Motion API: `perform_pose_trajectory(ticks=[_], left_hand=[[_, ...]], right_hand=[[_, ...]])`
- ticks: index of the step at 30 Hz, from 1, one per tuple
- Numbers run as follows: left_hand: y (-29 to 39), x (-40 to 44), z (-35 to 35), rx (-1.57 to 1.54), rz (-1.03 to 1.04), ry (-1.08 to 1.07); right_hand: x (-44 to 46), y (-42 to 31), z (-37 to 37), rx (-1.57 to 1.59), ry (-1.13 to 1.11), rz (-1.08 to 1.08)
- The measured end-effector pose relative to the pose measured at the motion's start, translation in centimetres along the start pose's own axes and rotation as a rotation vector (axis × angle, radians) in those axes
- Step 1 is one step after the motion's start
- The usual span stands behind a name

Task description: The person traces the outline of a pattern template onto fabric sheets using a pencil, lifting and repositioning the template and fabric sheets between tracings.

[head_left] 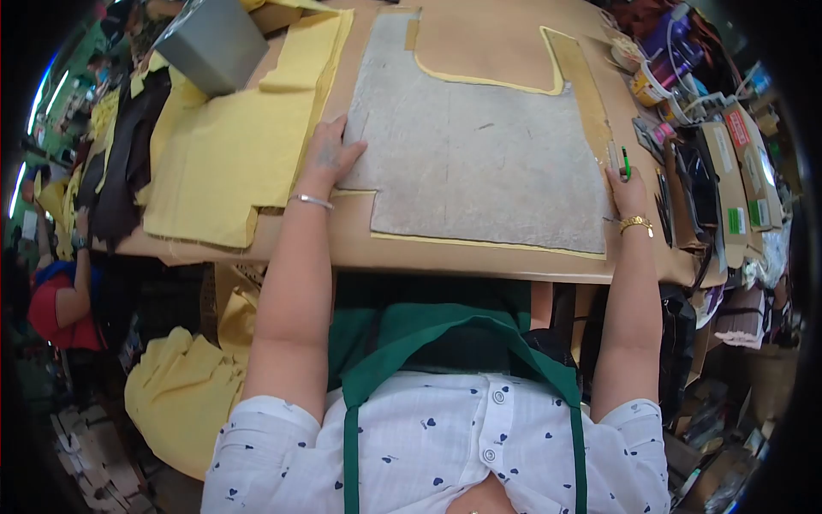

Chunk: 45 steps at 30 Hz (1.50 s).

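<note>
A large grey flat panel [488, 171] with a notch cut into its far side lies on the table. Yellow material [479, 243] shows as a thin border along its near edge and around the notch. My left hand [330, 154] rests at the panel's left edge, thumb apart from the fingers and lying on the grey surface. Beside the right edge, my right hand [628, 190] is closed around a green pen [626, 163], which points up and away from me. The pen's lower part is hidden by the fingers.
Folded yellow sheets [231, 163] lie left, with a grey metal block [211, 44] on them. Dark leather pieces [128, 154] hang farther left. Boxes [728, 188] and containers [651, 84] line the right side. Another person in red [64, 304] is at far left.
</note>
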State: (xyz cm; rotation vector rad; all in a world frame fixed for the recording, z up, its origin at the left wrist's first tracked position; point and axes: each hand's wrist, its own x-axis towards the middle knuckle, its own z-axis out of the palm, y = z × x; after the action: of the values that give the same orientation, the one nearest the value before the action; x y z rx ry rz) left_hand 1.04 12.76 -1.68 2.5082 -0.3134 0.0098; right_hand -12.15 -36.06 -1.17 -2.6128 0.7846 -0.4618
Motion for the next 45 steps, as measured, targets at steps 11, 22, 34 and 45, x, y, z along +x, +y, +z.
perform_pose_trajectory(ticks=[11, 22, 34, 45], left_hand=[[-0.2, 0.0, -0.1, -0.051, 0.098, 0.120], [1.4, -1.2, -1.0, -0.077, -0.052, 0.033], [0.0, -0.8, 0.5, -0.273, -0.021, 0.088], [1.4, -2.0, -0.3, -0.207, 0.015, 0.153]], right_hand=[[0.5, 0.4, -0.5, -0.029, -0.079, -0.105], [0.2, 0.1, -0.7, -0.064, -0.067, -0.078], [0.3, -0.2, -0.1, -0.054, -0.018, -0.064], [-0.2, -0.7, 0.0, -0.058, 0.030, -0.025]])
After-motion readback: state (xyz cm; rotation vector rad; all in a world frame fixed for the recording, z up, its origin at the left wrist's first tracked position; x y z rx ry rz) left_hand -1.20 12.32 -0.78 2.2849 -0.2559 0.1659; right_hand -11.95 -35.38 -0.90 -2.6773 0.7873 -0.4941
